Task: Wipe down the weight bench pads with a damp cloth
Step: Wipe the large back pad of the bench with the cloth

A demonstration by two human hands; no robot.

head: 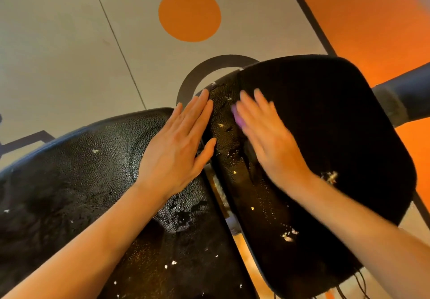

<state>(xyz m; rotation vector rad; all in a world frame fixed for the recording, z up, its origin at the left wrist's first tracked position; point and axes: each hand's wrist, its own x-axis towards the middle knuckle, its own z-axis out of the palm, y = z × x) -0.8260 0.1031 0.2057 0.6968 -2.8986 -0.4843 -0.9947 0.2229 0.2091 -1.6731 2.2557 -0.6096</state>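
Note:
Two black textured bench pads fill the view, the left pad (69, 182) and the right pad (325, 124), split by a narrow gap. Both are cracked, wet-looking and dotted with white flecks. My left hand (179, 149) lies flat, fingers straight, on the left pad's right edge by the gap. My right hand (267, 135) is motion-blurred and presses flat on the right pad's left part. A small purple cloth (237, 117) peeks out from under its fingers; most of the cloth is hidden.
Below the bench is a grey floor with an orange circle (189, 14) and a black ring marking (216, 63). A black padded bar (407, 89) sticks out at the right. Loose threads (358, 284) hang from the right pad's lower edge.

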